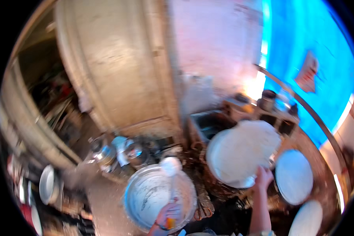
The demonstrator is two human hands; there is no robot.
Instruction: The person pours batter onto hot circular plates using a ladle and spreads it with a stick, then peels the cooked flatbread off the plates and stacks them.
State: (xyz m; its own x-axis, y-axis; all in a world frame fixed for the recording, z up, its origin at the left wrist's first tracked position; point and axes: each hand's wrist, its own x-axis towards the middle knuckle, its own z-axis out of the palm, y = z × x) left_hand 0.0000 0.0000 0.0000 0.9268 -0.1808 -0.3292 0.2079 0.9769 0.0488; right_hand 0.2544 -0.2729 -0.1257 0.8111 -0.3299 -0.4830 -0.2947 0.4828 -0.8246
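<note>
My left hand (pixel 169 214) is closed round the long handle of a white-headed ladle (pixel 170 166), above a wide metal basin (pixel 133 196) with a pale, dark-flecked interior. Something orange shows below that hand. My right hand (pixel 262 177) has its fingers curled at the near edge of a large white, irregular round sheet (pixel 244 145), which overlaps a white round piece beneath it. A white oval plate-like piece (pixel 294 177) lies to its right, and another (pixel 306 220) is at the lower right. Motion blurs the picture.
Kettle-like metal pots (pixel 102 153) stand before a wooden door (pixel 110 67). A dark square basin (pixel 212 125) and a ledge with containers (pixel 267 100) are behind the white sheet. A curved rail (pixel 314 116) crosses a blue sheet wall. More pans (pixel 47 185) sit at the left.
</note>
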